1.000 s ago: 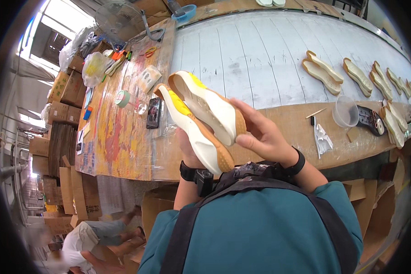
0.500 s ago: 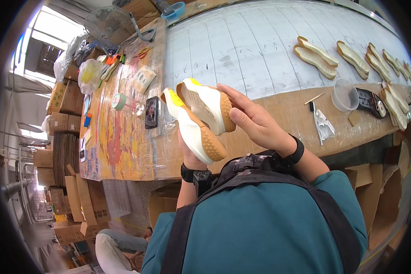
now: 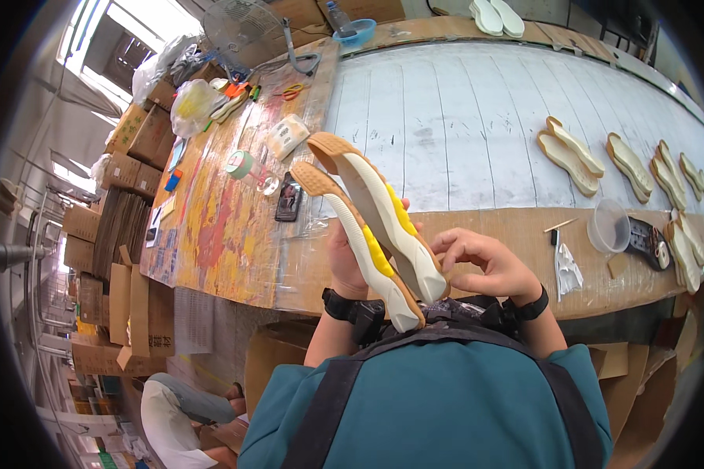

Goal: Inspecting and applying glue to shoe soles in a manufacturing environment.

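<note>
My left hand is closed around a pair of shoe soles from the left, its fingers partly hidden behind them. The left sole and the right sole stand nearly on edge, side by side and slightly apart. Both have white sidewalls, tan bottoms and yellow patches, with their tan ends pointing away from me. Close to the near end of the right sole is my right hand, its fingers bent and thumb apart from the index finger, with nothing visible between them. Whether its fingertips touch the sole I cannot tell.
Several more soles lie along the right of the white surface. A clear plastic tub and a black-handled brush sit at the right. Toward the left are a phone, a jar, scissors and a fan.
The soles have turned round, so their tan ends now point away and the yellow patches lie nearer me. My right hand has left the tan ends and its fingers have curled.
</note>
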Motion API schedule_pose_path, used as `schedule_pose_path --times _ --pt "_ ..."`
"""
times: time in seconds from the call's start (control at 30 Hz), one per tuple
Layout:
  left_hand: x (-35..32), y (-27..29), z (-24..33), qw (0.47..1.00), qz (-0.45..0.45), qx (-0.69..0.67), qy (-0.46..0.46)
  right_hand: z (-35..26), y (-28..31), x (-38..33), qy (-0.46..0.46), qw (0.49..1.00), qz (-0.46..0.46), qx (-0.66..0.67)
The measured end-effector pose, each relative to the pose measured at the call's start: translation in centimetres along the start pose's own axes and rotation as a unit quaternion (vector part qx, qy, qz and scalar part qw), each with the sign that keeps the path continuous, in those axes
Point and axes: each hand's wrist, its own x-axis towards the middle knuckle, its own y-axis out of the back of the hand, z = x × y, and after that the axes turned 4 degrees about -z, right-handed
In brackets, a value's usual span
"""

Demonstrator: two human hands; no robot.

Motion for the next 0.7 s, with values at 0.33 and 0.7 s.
schedule_pose_path --times 0.33,0.7 --pt "-0.1 0.3 -0.5 0.996 -0.017 -0.034 0.084 -0.2 0.1 0.6 -0.075 0.996 0.039 -0.012" --pt "0.2 10.7 -0.4 0.937 0.257 0.075 0.223 5.1 2.4 0.2 -0.157 0.985 0.069 0.030"
